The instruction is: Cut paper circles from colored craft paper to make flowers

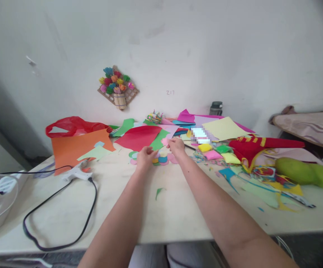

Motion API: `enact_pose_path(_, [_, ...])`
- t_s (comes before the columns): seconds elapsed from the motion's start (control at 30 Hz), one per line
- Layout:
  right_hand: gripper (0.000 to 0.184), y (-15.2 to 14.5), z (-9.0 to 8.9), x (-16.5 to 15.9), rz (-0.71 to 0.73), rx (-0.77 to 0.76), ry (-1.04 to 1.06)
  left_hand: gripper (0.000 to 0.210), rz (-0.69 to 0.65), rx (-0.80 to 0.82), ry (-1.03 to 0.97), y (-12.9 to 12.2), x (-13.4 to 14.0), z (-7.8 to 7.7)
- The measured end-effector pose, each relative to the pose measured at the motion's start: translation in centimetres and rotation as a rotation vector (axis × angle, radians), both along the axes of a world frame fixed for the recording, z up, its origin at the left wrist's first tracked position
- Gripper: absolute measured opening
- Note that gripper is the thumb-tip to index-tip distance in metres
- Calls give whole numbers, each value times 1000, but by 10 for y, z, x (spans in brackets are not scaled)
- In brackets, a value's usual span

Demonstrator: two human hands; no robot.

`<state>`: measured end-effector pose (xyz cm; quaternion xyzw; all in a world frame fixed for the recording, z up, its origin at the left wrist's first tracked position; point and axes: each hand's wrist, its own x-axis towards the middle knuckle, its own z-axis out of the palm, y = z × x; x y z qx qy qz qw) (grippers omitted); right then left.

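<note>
My right hand pinches a small pink paper flower between thumb and fingertips, just above the table. Beside it, my left hand has its fingers drawn together low over the table; whatever they hold is too small to make out. Under and between both hands lies a row of coloured paper circles in blue, pink, green and yellow, partly covered by my fingers. Right behind the hands are a red paper sheet and a green paper piece.
A white glue gun with a looping black cable lies at left near orange paper. To the right are bright clay packets, paper scraps, red-and-yellow cloth and a green fruit-like object. A dark bottle stands behind.
</note>
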<state>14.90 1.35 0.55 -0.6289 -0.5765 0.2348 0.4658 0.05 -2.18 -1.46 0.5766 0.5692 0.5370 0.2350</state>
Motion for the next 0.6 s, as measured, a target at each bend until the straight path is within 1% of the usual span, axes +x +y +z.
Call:
enact_pose_path(0.07, [28, 4, 0, 13, -28, -73, -86, 62, -58, -14, 252, -3, 5, -4])
enact_pose_path(0.13, [23, 5, 3, 26, -10, -157, -152, 85, -78, -88, 492, -8, 11, -4])
enact_pose_path(0.17, [20, 5, 4, 31, 0, -196, -171, 92, -68, -150, 583, -10, 15, -4])
enact_pose_path(0.23, [16, 5, 6, 37, 24, -267, -177, 99, -58, -212, 714, -13, 20, -4])
enact_pose_path(0.3, [14, 5, 4, 38, 53, -326, -159, 97, -74, -220, 785, -13, 23, -6])
enact_pose_path(0.4, [12, 7, -3, 32, 105, -369, -114, 86, -97, -198, 823, -7, 24, -11])
enact_pose_path(0.5, [19, 8, -13, 23, 140, -307, -52, 71, -78, -175, 825, 4, 22, -14])
enact_pose_path(0.6, [24, 8, -17, 19, 137, -249, -62, 60, -45, -170, 826, 11, 20, -14])
